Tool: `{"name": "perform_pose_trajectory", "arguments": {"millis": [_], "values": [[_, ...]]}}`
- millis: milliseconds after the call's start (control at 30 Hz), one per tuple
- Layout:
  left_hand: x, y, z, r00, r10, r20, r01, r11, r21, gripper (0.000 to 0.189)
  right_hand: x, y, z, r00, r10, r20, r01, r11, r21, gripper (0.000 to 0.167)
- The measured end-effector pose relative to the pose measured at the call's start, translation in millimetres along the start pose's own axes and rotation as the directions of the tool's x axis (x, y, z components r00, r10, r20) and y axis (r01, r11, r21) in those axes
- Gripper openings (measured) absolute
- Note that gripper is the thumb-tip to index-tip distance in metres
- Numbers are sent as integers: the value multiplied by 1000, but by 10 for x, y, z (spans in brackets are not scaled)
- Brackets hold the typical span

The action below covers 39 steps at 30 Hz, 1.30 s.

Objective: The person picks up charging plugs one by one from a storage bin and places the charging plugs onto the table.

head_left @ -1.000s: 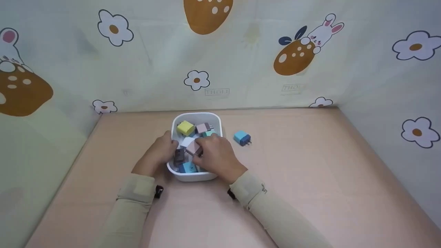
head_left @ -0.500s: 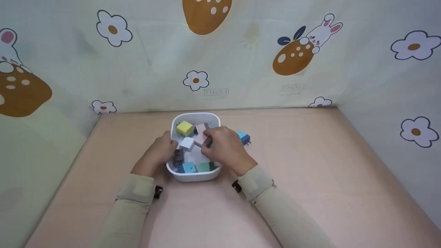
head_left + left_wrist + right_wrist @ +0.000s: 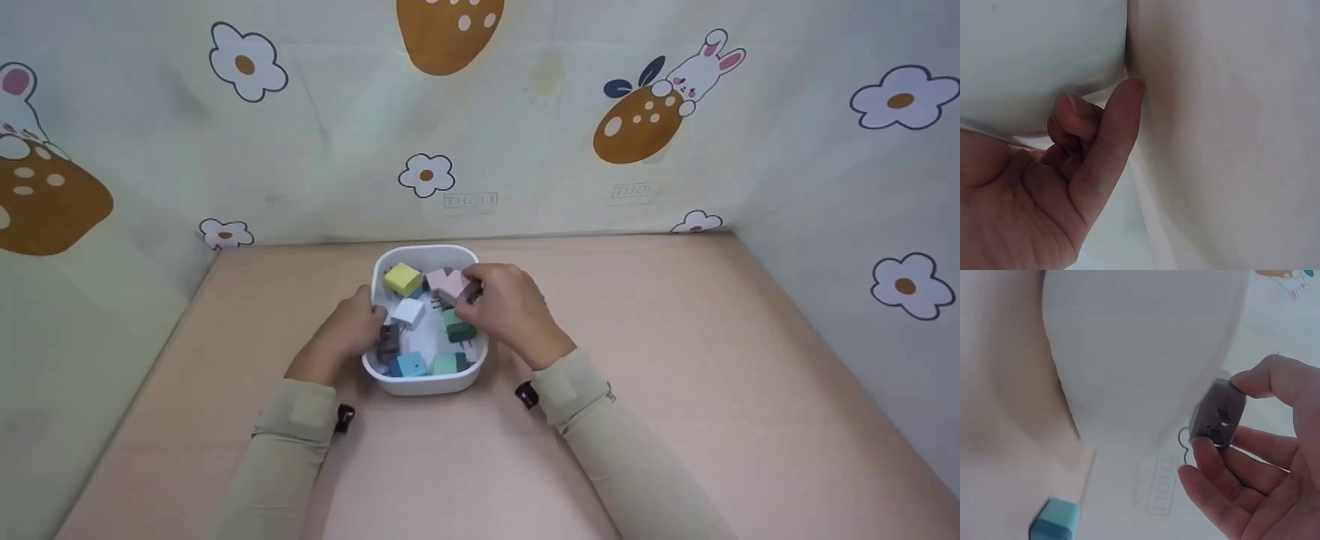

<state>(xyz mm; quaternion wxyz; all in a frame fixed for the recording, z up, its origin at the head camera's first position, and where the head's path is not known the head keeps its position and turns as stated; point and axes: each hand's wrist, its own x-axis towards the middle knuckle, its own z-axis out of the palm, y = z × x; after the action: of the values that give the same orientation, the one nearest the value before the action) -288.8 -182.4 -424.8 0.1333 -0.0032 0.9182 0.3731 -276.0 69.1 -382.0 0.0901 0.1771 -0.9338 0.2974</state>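
A white plastic bin holds several plug-in chargers. My left hand grips its left side, thumb over the rim; the left wrist view shows the bin's outer wall beside the fingers. Over the bin's right side my right hand pinches a pink charger with a dark grey end. In the right wrist view its grey prong face shows between thumb and fingers. Lying inside are a yellow charger, a white one, a dark one, a blue one and green ones.
A blue charger lies on the table outside the bin, mostly hidden behind my right hand in the head view. The pink table meets a patterned cloth wall at the back and sides.
My right hand has moved up and to the right over the bin with the pink charger, uncovering the green chargers and now covering most of the loose blue one. My left hand stays put.
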Motion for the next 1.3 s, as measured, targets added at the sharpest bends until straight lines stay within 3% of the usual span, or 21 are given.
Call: {"name": "perform_pose_trajectory", "arguments": {"millis": [233, 500, 933, 1300], "values": [[-2, 12, -3, 1000, -12, 2, 12, 1000, 12, 59, 54, 164, -204, 995, 97, -36, -95, 994, 50, 31], [-15, 16, -3, 1000, -27, 13, 27, 1000, -10, 60, 92, 410, -446, 970, 238, -56, -230, 966, 119, 44], [-25, 18, 5, 1000, -3, -4, 3, 1000, 20, 59, 109, 688, -516, 965, 244, -97, -232, 966, 117, 41], [-22, 14, -4, 1000, -21, 1, 21, 1000, 17, 59, 120, 883, -529, 949, 308, -67, -298, 945, 133, 44]]}}
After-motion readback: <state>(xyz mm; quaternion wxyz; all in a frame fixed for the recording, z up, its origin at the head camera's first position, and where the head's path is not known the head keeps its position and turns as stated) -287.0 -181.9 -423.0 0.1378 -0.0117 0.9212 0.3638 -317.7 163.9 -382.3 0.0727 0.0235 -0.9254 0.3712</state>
